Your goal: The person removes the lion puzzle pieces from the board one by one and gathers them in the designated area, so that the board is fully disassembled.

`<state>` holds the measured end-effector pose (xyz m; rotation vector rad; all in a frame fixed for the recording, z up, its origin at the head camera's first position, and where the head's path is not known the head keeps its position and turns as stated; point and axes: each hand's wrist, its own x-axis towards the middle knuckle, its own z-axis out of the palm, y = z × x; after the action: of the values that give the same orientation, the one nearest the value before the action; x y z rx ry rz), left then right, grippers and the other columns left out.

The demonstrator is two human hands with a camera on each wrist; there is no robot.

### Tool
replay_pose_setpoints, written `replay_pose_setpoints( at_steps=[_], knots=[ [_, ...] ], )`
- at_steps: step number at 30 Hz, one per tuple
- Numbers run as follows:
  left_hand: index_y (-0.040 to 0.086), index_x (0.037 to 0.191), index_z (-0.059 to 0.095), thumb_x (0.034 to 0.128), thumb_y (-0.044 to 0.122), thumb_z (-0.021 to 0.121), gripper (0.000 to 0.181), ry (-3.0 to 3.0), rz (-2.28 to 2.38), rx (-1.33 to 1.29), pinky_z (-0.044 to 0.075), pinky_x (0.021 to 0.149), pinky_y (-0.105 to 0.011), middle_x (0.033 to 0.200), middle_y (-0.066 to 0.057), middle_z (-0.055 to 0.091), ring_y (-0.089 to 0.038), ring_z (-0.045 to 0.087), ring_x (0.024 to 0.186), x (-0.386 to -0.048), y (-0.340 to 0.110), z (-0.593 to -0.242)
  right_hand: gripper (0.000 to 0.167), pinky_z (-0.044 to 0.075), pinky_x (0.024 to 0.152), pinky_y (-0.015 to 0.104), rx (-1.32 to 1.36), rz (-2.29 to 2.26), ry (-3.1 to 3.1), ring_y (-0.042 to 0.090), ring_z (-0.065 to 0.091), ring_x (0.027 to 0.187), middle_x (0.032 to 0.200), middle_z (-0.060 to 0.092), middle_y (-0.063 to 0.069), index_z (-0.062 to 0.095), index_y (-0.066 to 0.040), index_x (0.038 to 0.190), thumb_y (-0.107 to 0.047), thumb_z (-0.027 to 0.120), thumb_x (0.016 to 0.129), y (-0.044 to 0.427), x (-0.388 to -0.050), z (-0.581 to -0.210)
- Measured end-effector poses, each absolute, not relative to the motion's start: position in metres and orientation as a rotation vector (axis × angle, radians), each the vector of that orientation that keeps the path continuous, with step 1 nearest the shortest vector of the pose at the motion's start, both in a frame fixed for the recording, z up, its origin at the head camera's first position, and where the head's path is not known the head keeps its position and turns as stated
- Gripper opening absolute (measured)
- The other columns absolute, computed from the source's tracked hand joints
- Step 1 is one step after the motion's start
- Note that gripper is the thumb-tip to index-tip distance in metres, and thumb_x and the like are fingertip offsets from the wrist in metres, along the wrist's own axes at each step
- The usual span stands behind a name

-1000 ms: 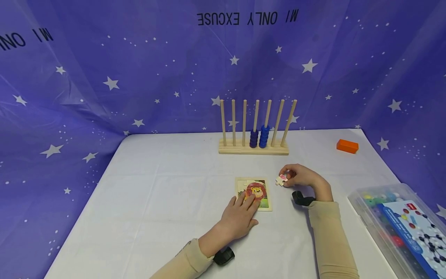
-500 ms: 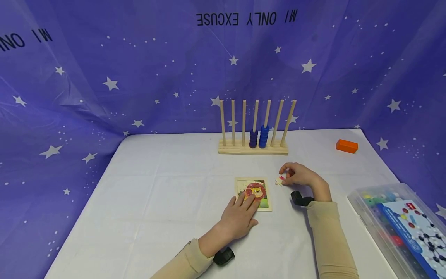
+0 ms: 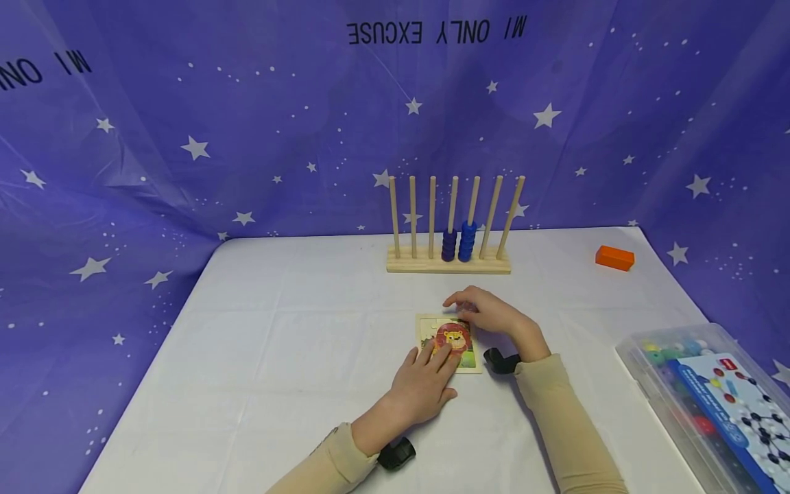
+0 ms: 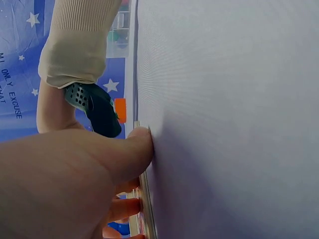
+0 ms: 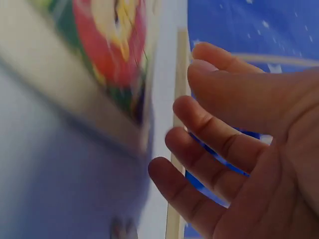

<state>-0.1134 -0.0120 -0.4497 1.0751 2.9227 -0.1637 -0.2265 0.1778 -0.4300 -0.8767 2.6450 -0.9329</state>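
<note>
Lion puzzle lies on the table beneath the spread fingers of the left hand, while the right hand, its fingers parted and loosely bent, hovers by the puzzle's far right corner, with a peg stand behind and an orange block and clear box farther right.

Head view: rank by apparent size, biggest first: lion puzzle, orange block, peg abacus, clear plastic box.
1. Clear plastic box, largest even though the frame edge cuts it off
2. Peg abacus, by overall outline
3. Lion puzzle, partly covered by the left hand
4. Orange block
</note>
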Motion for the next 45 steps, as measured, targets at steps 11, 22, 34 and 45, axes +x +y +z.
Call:
replay_pose_setpoints(
  at_steps=[11,22,34,45],
  knots=[
    [0.020,0.140,0.035,0.0915,0.050,0.041,0.057,2.919,-0.185,1.081,0.031,0.097,-0.044,0.143,-0.002,0.031,-0.026,0.028,0.130,-0.113,-0.012,-0.449,0.033,0.037,0.080,0.044,-0.968,-0.587,2.741,0.025,0.044,0.090,0.102,0.054,0.009,0.066,-0.020,0.113,-0.003,0.058,0.086,0.159,-0.219,-0.436],
    [0.020,0.140,0.035,0.0918,0.050,0.040,0.057,2.919,-0.194,1.074,0.031,0.097,-0.043,0.143,-0.002,0.031,-0.026,0.028,0.130,-0.113,-0.012,-0.449,0.027,0.036,0.081,0.046,-0.981,-0.621,2.701,0.025,0.044,0.091,0.102,0.052,0.007,0.067,-0.020,0.109,-0.007,0.059,0.087,0.161,-0.218,-0.434],
    [0.021,0.140,0.035,0.0917,0.050,0.040,0.057,2.918,-0.196,1.068,0.031,0.097,-0.044,0.144,-0.002,0.031,-0.027,0.028,0.130,-0.114,-0.011,-0.450,0.034,0.033,0.083,0.050,-0.915,-0.585,2.696,0.025,0.043,0.095,0.105,0.049,0.004,0.062,-0.025,0.110,-0.004,0.058,0.084,0.158,-0.215,-0.435],
    [0.021,0.140,0.035,0.0918,0.050,0.039,0.057,2.921,-0.216,1.079,0.031,0.097,-0.044,0.144,-0.003,0.031,-0.027,0.028,0.130,-0.114,-0.012,-0.450,0.038,0.032,0.083,0.048,-0.915,-0.611,2.660,0.023,0.041,0.095,0.106,0.047,0.003,0.063,-0.024,0.113,-0.005,0.059,0.081,0.160,-0.214,-0.434]
  ],
)
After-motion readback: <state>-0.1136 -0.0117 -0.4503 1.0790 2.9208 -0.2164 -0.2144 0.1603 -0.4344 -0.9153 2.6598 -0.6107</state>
